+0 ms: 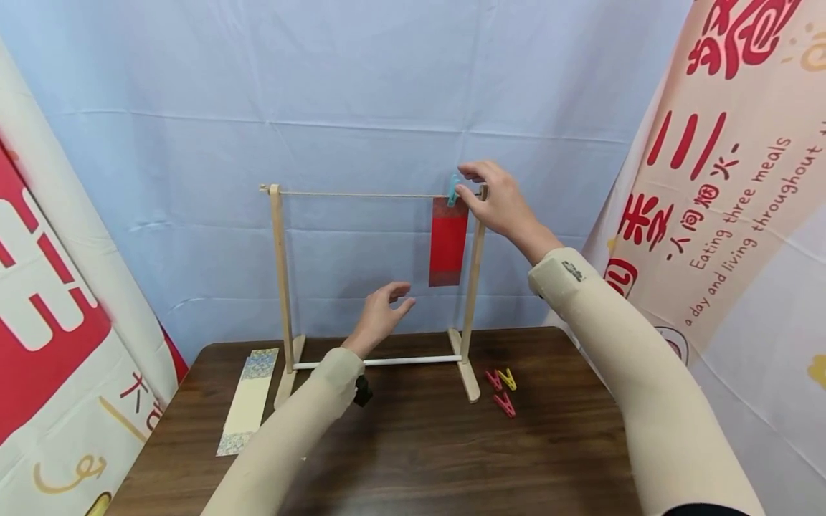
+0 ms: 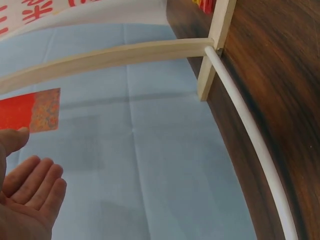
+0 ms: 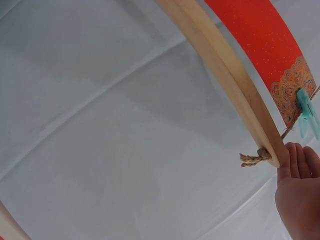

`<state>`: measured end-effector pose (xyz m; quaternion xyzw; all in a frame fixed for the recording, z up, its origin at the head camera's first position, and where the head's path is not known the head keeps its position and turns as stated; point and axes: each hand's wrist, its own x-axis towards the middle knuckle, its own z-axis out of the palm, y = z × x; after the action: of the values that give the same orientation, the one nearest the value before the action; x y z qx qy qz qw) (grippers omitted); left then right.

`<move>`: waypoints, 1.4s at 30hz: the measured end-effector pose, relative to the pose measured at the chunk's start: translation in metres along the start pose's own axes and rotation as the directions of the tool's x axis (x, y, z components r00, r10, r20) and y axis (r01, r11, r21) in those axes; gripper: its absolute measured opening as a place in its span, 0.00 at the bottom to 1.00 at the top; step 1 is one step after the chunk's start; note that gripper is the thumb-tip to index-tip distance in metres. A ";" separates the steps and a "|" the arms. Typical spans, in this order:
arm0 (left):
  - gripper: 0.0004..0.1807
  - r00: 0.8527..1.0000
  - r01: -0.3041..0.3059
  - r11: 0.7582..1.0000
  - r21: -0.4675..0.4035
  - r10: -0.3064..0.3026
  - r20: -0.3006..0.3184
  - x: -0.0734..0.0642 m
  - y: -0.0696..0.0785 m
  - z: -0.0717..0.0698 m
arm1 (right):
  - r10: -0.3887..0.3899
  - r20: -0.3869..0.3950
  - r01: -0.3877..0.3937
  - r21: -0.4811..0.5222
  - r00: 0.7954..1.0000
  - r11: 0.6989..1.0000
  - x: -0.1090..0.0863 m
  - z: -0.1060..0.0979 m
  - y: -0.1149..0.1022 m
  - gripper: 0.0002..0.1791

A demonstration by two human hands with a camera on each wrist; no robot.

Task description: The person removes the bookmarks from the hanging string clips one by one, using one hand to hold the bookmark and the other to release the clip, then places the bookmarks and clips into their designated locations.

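A red paper strip [image 1: 448, 242] hangs from the string [image 1: 368, 194] of a wooden rack [image 1: 279, 287], pinned by a teal clip [image 1: 454, 188] beside the right post. My right hand [image 1: 470, 188] is up at that post, fingers straight around the clip. In the right wrist view the clip [image 3: 307, 117] stands free of the fingers [image 3: 295, 162], which lie against the post [image 3: 225, 75] by the string's knot [image 3: 252, 159]. My left hand [image 1: 387, 304] hovers open and empty below the strip's lower end; the left wrist view shows its palm [image 2: 30, 190] near the strip [image 2: 30, 110].
The rack stands on a dark wooden table [image 1: 419, 459], with a white rod [image 1: 381, 361] across its base. A pale patterned paper strip [image 1: 248, 408] lies at the left. Pink and yellow clothespins [image 1: 502, 387] lie by the rack's right foot. Cloth backdrops and banners surround the table.
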<state>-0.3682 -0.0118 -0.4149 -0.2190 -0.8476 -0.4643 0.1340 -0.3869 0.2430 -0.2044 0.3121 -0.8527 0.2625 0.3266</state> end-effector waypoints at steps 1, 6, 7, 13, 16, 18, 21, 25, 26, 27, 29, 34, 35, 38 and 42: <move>0.23 1.000 -0.004 1.000 0.001 0.003 0.001 0.001 0.000 0.001 | 0.007 0.008 -0.007 0.003 1.000 1.000 0.000 0.000 0.000 0.24; 0.23 1.000 -0.010 1.000 0.017 0.010 0.006 0.006 0.000 0.005 | 0.050 0.046 -0.050 0.005 0.998 0.999 0.003 0.000 0.000 0.23; 0.23 1.000 -0.010 1.000 0.017 0.010 0.006 0.006 0.000 0.005 | 0.057 0.054 -0.058 0.007 0.997 0.998 0.004 0.000 -0.001 0.23; 0.24 1.000 -0.014 1.000 0.024 0.013 0.023 0.008 -0.001 0.010 | 0.100 0.099 -0.103 0.022 0.990 0.994 0.005 0.002 -0.002 0.22; 0.26 0.999 -0.017 1.000 0.020 0.016 0.038 0.010 0.000 0.013 | 0.128 0.127 -0.131 0.016 0.984 0.991 0.007 0.001 -0.003 0.23; 0.26 0.999 -0.019 1.000 0.009 0.019 0.039 0.011 0.001 0.015 | 0.145 0.145 -0.148 0.015 0.979 0.989 0.009 0.000 -0.004 0.24; 0.26 0.999 -0.018 1.000 -0.013 0.019 0.034 0.014 0.003 0.017 | 0.169 0.171 -0.174 0.016 0.971 0.985 0.012 -0.002 -0.006 0.25; 0.28 0.999 -0.008 0.999 -0.034 0.010 0.049 0.017 0.003 0.021 | 0.199 0.194 -0.204 0.009 0.961 0.979 0.014 -0.004 -0.007 0.24; 0.28 0.999 -0.004 0.999 -0.037 0.006 0.052 0.017 0.003 0.022 | 0.204 0.197 -0.210 0.007 0.959 0.978 0.014 -0.004 -0.007 0.24; 0.28 0.998 -0.001 0.999 -0.038 0.003 0.056 0.017 0.003 0.022 | 0.209 0.199 -0.215 0.005 0.957 0.977 0.015 -0.004 -0.007 0.24; 0.28 0.998 0.004 0.999 -0.039 -0.002 0.055 0.018 0.003 0.024 | 0.216 0.203 -0.221 0.000 0.955 0.975 0.015 -0.004 -0.009 0.24; 0.27 0.999 0.009 0.999 -0.052 -0.006 0.047 0.019 0.005 0.026 | 0.235 0.205 -0.243 0.016 0.950 0.970 0.016 -0.003 -0.009 0.24; 0.27 0.999 0.008 0.998 -0.059 -0.005 0.046 0.019 0.006 0.027 | 0.237 0.202 -0.246 0.020 0.950 0.969 0.016 -0.003 -0.009 0.23; 0.27 0.999 0.008 0.998 -0.064 -0.005 0.041 0.021 0.008 0.028 | 0.242 0.189 -0.251 0.027 0.952 0.968 0.015 -0.003 -0.008 0.23; 0.26 0.999 0.005 0.997 -0.071 -0.002 0.038 0.022 0.011 0.031 | 0.238 0.173 -0.248 0.036 0.956 0.968 0.014 -0.003 -0.007 0.22</move>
<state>-0.3826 0.0248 -0.4143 -0.2310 -0.8332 -0.4903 0.1092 -0.3889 0.2352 -0.1903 0.2350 -0.9011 0.2980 0.2100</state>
